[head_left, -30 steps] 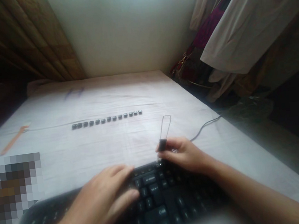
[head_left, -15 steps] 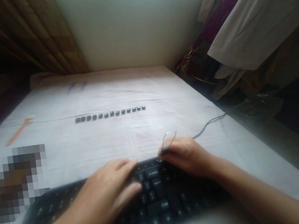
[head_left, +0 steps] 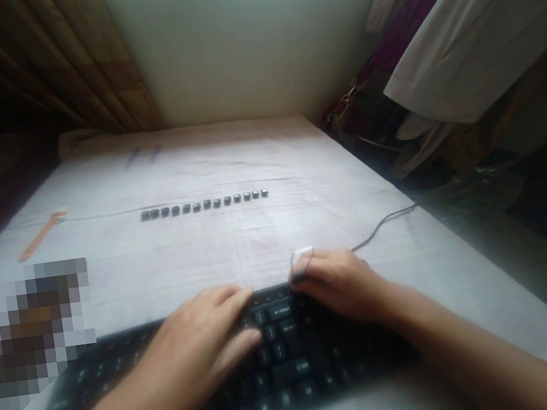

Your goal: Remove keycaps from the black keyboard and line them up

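Observation:
A black keyboard [head_left: 284,365] lies across the near edge of a white-covered table [head_left: 237,236]. My left hand [head_left: 196,349] rests flat on its keys, fingers stretched out and holding nothing. My right hand [head_left: 337,284] pinches a wire keycap puller [head_left: 301,262] by its dark handle at the keyboard's top row, the wire loop tipped low toward the table. A row of several removed dark keycaps [head_left: 204,204] lies in a line farther back on the table.
The keyboard's cable [head_left: 381,224] runs off the right table edge. An orange strip-like tool [head_left: 38,237] lies at the far left. Curtains [head_left: 99,73] hang at the back left, and hanging clothes [head_left: 458,39] crowd the right side. A pixelated patch covers the left foreground.
The keycap puller in my right hand has tilted down from upright to nearly flat at the keyboard's top row. My left hand has stayed on the keys.

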`<state>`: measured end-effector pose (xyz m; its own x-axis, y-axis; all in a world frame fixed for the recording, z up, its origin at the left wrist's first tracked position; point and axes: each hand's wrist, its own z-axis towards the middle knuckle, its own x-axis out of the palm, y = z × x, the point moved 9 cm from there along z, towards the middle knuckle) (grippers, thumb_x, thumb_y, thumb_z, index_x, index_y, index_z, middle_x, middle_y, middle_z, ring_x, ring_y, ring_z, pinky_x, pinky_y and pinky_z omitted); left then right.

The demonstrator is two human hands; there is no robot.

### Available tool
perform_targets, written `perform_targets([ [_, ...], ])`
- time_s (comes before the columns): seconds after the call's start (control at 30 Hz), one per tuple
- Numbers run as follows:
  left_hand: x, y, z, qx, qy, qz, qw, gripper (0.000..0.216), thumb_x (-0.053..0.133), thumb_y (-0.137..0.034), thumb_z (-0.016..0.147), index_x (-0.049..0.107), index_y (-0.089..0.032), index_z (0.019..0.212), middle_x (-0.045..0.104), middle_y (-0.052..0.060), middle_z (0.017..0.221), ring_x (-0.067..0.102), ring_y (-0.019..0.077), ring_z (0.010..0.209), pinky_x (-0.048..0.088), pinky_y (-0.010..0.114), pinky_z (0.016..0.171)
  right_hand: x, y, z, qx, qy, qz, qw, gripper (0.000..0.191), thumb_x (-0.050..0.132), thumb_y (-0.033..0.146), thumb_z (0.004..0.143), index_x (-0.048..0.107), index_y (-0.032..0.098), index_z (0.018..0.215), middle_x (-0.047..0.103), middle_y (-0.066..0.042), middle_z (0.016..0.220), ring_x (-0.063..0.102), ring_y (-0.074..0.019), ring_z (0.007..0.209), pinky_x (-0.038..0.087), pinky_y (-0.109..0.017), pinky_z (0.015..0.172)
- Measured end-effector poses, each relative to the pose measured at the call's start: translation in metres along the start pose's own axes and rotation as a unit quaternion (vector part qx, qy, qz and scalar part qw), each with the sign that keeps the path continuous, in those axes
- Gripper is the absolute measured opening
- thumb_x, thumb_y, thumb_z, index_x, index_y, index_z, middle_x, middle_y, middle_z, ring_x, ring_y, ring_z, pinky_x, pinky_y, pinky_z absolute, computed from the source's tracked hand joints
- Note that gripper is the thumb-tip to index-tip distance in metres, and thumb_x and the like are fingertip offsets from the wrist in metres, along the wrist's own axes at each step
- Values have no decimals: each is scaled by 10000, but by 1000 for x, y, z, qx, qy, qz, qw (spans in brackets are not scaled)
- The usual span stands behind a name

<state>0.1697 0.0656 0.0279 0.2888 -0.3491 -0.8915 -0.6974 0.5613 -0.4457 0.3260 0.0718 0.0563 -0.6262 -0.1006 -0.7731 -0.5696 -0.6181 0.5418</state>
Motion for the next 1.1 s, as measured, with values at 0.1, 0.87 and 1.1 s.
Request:
perform_targets([
  [0.1,1,0,0,-4,14,6,1000,446,522,-436,905,548,-226,1297,622,99,1262,597,302,1121,488,482,948,2,5,0,-19,5,-31,999,179,497,222,935,612,168,808,608,-28,717,563,-129,638,449,-223,591],
  [0.87,4,-11,-2,-9,-6,85,996,496,593,-413,865,535,-199,1309,615,116,1288,584,324,1141,477,498,953,-9,-19,-1,118,-63,177,975,152,499,230,911,581,187,790,629,-9,702,587,-128,628,481,-250,614],
  [1.1,-2,-12,-1,0,-21,55,998,436,569,-420,878,555,-243,1276,638,94,1250,607,308,1100,486,478,929,-10,-35,-3,197,-108,293,929,171,556,325,878,587,174,804,653,-19,716,587,-119,618,517,-259,619],
])
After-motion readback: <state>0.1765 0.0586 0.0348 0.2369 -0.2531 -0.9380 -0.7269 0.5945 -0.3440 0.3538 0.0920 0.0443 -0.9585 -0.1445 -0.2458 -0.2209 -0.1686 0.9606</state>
